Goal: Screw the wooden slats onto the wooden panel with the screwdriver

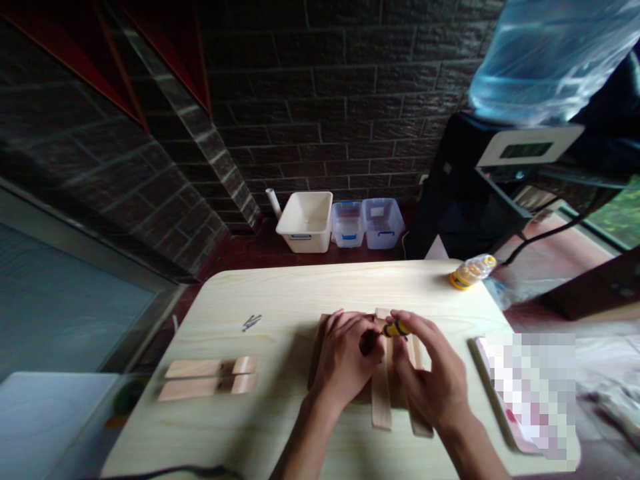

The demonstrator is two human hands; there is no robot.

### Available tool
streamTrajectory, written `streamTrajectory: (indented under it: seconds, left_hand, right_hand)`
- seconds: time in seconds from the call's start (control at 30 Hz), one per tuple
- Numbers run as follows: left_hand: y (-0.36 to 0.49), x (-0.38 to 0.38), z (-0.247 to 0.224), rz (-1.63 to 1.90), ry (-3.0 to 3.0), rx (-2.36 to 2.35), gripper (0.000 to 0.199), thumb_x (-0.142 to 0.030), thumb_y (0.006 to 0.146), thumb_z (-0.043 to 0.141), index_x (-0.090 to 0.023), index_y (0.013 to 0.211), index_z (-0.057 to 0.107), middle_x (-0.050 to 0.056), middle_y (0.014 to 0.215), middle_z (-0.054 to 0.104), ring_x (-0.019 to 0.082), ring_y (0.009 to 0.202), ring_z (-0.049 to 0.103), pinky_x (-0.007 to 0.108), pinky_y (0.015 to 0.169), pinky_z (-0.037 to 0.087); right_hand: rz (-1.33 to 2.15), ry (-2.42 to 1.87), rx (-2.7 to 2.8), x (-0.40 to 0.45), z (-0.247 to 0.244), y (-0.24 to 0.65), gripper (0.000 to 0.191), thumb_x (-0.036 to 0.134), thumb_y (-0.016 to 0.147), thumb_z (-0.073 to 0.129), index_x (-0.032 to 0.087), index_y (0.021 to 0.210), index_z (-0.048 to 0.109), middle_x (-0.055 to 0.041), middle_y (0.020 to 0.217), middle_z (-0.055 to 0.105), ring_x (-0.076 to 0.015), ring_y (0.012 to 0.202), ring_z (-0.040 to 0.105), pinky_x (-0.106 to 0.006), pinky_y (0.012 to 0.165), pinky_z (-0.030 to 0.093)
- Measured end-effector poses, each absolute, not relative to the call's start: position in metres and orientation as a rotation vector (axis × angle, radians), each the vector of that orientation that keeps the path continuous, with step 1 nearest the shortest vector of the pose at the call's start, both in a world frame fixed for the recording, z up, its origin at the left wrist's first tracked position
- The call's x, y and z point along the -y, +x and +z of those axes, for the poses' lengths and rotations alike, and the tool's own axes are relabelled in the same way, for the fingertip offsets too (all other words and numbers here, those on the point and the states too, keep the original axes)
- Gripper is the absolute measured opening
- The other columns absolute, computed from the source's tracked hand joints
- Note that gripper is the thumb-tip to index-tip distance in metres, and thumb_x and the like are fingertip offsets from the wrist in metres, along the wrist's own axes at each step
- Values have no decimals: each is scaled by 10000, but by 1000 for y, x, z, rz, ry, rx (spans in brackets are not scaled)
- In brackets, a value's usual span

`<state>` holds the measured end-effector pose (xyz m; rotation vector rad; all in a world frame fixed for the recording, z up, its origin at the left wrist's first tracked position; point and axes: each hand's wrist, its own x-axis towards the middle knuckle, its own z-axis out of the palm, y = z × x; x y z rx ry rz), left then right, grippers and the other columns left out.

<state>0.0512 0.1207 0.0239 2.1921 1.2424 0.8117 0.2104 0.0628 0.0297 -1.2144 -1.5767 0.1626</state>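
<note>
The left hand [345,360] lay curled over the wooden slats [381,393], its fingers [335,327] bent down and pressing the wood, the thumb tucked toward the dark tip of a small screwdriver [393,329]. The right hand [430,377] had its fingers [407,323] pinched shut around the screwdriver's yellow-and-black handle, which lay nearly level between the two hands at the 12 o'clock end of the slats. The slats were pale, flat, narrow strips of raw wood, laid side by side and running from 12 toward 6 o'clock over a darker cross-piece; how they were joined could not be made out under the hands.

At 9 o'clock from the hands lay two more short wooden pieces [210,377], parallel and close together. A few small dark screws [251,323] sat at about 10 o'clock, well apart from the hands. A clear plastic bottle [471,271] with yellow banding lay on its side at 1 o'clock near the far edge.

The bench [280,293] was smooth light wood-grain with rounded corners. Beyond it, on the floor against a dark brick wall [350,100], stood a cream tub [306,221] and two clear plastic bins [367,223].
</note>
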Motion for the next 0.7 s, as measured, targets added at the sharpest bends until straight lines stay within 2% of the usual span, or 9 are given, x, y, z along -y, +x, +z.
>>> streamTrajectory:
  seconds: [0.2, 0.4, 0.7]
  left_hand:
    - [51, -120, 26, 803, 2218, -1243, 77, -213, 911, 625, -276, 924, 669, -7, 1060, 790, 230, 1102, 694, 464, 1130, 429]
    - [53, -120, 26, 811, 2199, -1252, 89, -188, 883, 675, -271, 908, 658, -30, 1058, 781, 217, 1092, 683, 458, 1130, 410]
    - [52, -120, 26, 778, 2201, -1249, 87, -200, 902, 670, -275, 945, 671, -29, 1089, 777, 208, 1105, 674, 443, 1119, 408]
  right_hand:
    - [262, -1187, 1668, -63, 29, 211, 609, 86, 980, 580, 327, 1534, 503, -73, 1344, 725, -226, 1215, 724, -359, 982, 649]
    - [283, -1217, 1646, -64, 30, 211, 591, 79, 1009, 515, 337, 1540, 484, -66, 1345, 724, -210, 1230, 713, -349, 995, 639]
    - [299, -1205, 1605, -66, 36, 208, 526, 90, 1012, 550, 318, 1485, 527, -85, 1265, 718, -206, 1142, 725, -348, 941, 650]
